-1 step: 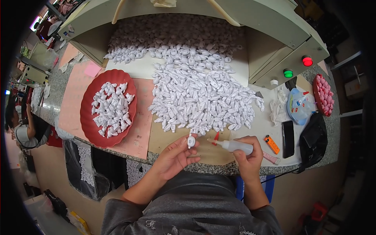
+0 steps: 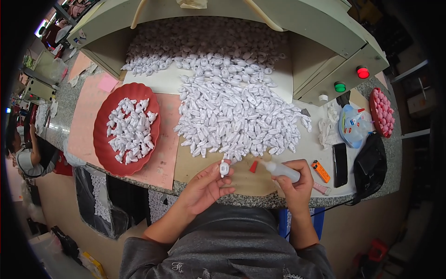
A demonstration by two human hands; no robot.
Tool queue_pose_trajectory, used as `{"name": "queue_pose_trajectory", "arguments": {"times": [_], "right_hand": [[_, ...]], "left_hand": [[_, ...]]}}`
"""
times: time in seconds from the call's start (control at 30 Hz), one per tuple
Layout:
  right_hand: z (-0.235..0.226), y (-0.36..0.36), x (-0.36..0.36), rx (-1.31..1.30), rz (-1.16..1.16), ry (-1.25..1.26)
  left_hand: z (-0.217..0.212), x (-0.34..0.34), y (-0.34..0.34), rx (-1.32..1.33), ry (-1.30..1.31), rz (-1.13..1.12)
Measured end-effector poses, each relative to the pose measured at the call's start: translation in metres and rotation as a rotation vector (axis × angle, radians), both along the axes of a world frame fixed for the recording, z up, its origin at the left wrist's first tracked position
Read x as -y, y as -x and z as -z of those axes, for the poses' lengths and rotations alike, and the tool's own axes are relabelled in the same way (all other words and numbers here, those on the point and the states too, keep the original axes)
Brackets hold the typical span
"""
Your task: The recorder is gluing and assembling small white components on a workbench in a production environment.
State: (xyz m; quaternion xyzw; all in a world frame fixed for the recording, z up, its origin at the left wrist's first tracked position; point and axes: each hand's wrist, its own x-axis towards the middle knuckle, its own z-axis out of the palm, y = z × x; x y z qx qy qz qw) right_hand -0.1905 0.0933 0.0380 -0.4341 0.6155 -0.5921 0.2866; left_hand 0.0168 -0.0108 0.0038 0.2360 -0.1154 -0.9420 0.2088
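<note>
Between thumb and fingertips, my left hand (image 2: 204, 186) holds a small white plastic figure piece (image 2: 224, 169) with a ring-shaped opening facing up. My right hand (image 2: 297, 181) is wrapped round a translucent squeeze bottle (image 2: 284, 172), its thin nozzle pointing left and slightly upward, apart from the piece. A red cone-shaped cap (image 2: 253, 166) sits on the brown paper between the hands. Just beyond them spreads a big heap of white plastic pieces (image 2: 232, 111), reaching back under the machine. A red scalloped bowl (image 2: 103, 153) on the left holds several white figures (image 2: 132, 130).
A beige machine housing (image 2: 320, 42) arches over the heap's back, with red and green buttons. On the right lie an orange lighter (image 2: 320, 171), a black phone (image 2: 340, 165), a black bag (image 2: 371, 162), a blue dish (image 2: 347, 125) and a bowl of pink pieces (image 2: 383, 111).
The squeeze bottle's nozzle has tilted up and moved away from the red cap, its body now slanting. My left hand still holds the white piece, almost unmoved.
</note>
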Motion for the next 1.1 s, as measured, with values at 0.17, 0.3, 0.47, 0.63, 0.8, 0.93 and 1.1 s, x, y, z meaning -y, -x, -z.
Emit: {"name": "queue_pose_trajectory", "arguments": {"times": [0.17,0.3,0.47,0.63,0.8,0.93,1.1], "right_hand": [[-0.002,0.015,0.006,0.342,0.168,-0.136],[0.009,0.033,0.008,-0.14,0.057,-0.315],[0.01,0.025,0.029,-0.67,-0.046,-0.348],[0.007,0.028,0.027,-0.724,-0.093,-0.345],[0.003,0.026,0.019,-0.429,0.026,-0.379],[0.008,0.026,0.017,-0.444,0.089,-0.366],[0.011,0.018,0.022,-0.567,-0.024,-0.35]], "left_hand": [[0.002,-0.001,-0.006,-0.116,-0.108,0.003],[-0.007,-0.004,-0.005,-0.039,-0.124,-0.036],[-0.006,-0.004,-0.005,-0.029,-0.129,-0.043],[-0.004,-0.003,-0.005,-0.061,-0.107,-0.049],[0.002,-0.003,-0.004,-0.065,-0.091,-0.027],[0.003,-0.004,-0.002,-0.072,-0.084,0.01],[0.005,-0.006,-0.002,-0.079,-0.08,-0.003]]}}
